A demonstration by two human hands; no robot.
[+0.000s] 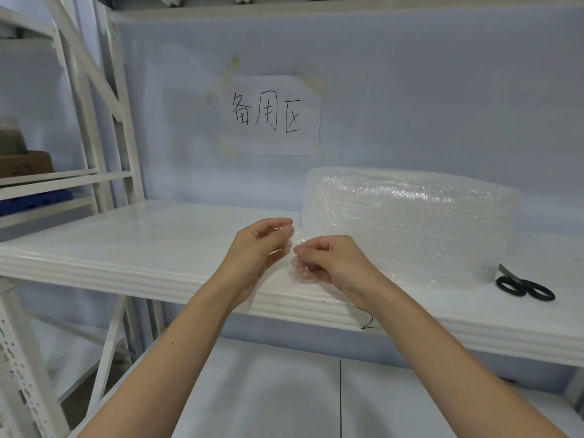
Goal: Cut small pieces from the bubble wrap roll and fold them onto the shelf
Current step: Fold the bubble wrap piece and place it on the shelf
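Note:
A big clear bubble wrap roll [407,226] lies on the white shelf [132,245], right of centre. A small piece of bubble wrap [299,269] is pinched between both hands, just above the shelf's front edge and left of the roll. My left hand [257,248] grips its upper left edge with thumb and fingers. My right hand [328,260] holds its right side, fingers curled over it. Most of the piece is hidden by the fingers. Black-handled scissors [524,287] lie on the shelf to the right of the roll.
A paper sign [268,115] with handwritten characters is taped to the back wall. White rack uprights [104,121] stand at the left, with a brown box [25,165] on a neighbouring shelf. A lower shelf [284,399] runs beneath my arms.

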